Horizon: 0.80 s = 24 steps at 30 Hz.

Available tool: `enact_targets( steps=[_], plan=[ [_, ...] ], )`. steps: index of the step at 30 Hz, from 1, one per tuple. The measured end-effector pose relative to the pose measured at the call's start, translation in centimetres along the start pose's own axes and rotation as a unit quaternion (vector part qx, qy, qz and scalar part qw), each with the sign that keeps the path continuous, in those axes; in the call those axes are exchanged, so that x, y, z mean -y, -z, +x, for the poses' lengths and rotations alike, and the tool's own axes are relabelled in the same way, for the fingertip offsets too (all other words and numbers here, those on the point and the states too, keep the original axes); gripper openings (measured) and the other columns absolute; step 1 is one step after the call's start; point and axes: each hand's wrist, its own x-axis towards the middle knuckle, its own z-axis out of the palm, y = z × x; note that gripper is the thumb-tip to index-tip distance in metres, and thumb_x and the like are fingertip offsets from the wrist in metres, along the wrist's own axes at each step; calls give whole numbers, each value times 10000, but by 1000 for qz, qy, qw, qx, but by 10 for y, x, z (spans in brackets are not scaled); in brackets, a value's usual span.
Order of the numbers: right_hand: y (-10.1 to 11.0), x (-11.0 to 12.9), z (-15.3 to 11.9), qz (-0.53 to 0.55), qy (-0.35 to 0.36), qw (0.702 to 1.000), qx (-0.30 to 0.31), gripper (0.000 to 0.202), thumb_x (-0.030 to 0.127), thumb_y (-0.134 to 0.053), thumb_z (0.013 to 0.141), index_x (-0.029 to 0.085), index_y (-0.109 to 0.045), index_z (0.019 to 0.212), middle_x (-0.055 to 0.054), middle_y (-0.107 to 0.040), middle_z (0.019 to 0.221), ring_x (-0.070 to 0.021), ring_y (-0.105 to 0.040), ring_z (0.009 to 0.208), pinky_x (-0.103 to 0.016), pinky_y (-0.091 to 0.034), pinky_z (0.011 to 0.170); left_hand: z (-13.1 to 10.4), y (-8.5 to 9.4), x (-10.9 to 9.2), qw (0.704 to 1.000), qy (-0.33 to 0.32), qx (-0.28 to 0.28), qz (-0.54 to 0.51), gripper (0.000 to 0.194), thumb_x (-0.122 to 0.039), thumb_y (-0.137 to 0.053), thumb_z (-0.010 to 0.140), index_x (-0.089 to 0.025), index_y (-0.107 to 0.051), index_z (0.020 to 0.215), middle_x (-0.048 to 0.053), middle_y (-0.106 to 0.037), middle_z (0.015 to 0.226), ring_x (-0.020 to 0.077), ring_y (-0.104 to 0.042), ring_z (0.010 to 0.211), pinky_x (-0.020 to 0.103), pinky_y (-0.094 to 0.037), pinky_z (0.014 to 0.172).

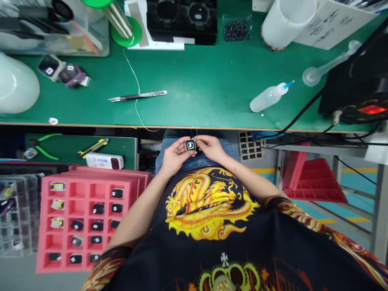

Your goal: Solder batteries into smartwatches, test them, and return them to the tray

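Observation:
Low in front of my lap, just below the bench edge, I hold a small square smartwatch [190, 144] with its lit face turned up. My left hand [176, 157] grips it from the left, thumb along its lower edge and fingers behind. From the right, my right hand [210, 146] pinches the watch's side, its fingertips close together; what they press there is too small to make out. On the green bench [197, 81] beyond my hands lie metal tweezers [138, 96], across a thin white wire [137, 79].
At left, a pink foam tray [67, 178] holds several watch parts, below a box cutter [93, 148] and green-handled pliers [45, 146]. Two watches [50, 68] lie on the bench's left. A dropper bottle [269, 98], solder spool [121, 24] and black powered unit [357, 85] stand on the bench.

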Motion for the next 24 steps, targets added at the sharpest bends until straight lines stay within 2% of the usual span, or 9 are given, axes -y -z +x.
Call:
enact_targets(
  steps=[5, 9, 11, 16, 20, 24],
  plan=[
    [1, 9, -1, 0, -4, 1000, -8, 352, 392, -650, 953, 207, -796, 1213, -12, -780, 882, -123, -676, 671, -263, -559, 671, -1, -1, -2, 1000, -2, 5, -6, 648, -263, -988, 774, -184, -702, 1350, 82, -839, 1088, 227, -831, 878, 376, -713, 849],
    [3, 6, -1, -11, -24, 999, -25, 316, 453, -690, 917, 175, -768, 1044, -5, -724, 761, -131, -659, 630, -264, -527, 636, 0, 4, -4, 1000, -15, -14, -23, 624, -244, -984, 775, -191, -709, 1332, 70, -833, 1079, 227, -836, 896, 355, -709, 830],
    [4, 4, 0, -16, -29, 999, -26, 329, 468, -693, 903, 168, -751, 1024, -3, -711, 746, -133, -655, 621, -267, -522, 630, 0, 10, -6, 999, -21, -27, -28, 623, -242, -989, 764, -193, -713, 1320, 64, -830, 1063, 230, -836, 890, 356, -710, 816],
    [4, 2, 1, -20, -34, 999, 1, 464, 464, -640, 915, 159, -723, 1254, 0, -717, 802, -131, -664, 643, -257, -514, 598, 0, 28, -12, 997, -44, -64, -30, 634, -268, -1004, 740, -188, -719, 1301, 72, -825, 1055, 251, -837, 889, 394, -721, 800],
    [1, 4, 4, -23, -29, 999, 21, 465, 450, -570, 944, 145, -710, 1266, -48, -755, 895, -136, -682, 665, -255, -517, 571, -1, 40, -18, 993, -66, -88, -33, 658, -275, -1005, 741, -188, -708, 1321, 73, -825, 1051, 256, -837, 902, 403, -720, 808],
    [-5, 6, 9, -26, -6, 999, 47, 447, 358, -545, 896, 151, -712, 1255, -59, -767, 929, -145, -702, 685, -263, -532, 580, -4, 46, -23, 992, -78, -97, -30, 657, -297, -999, 751, -181, -700, 1324, 85, -828, 1059, 262, -839, 896, 406, -720, 792]
  ],
)
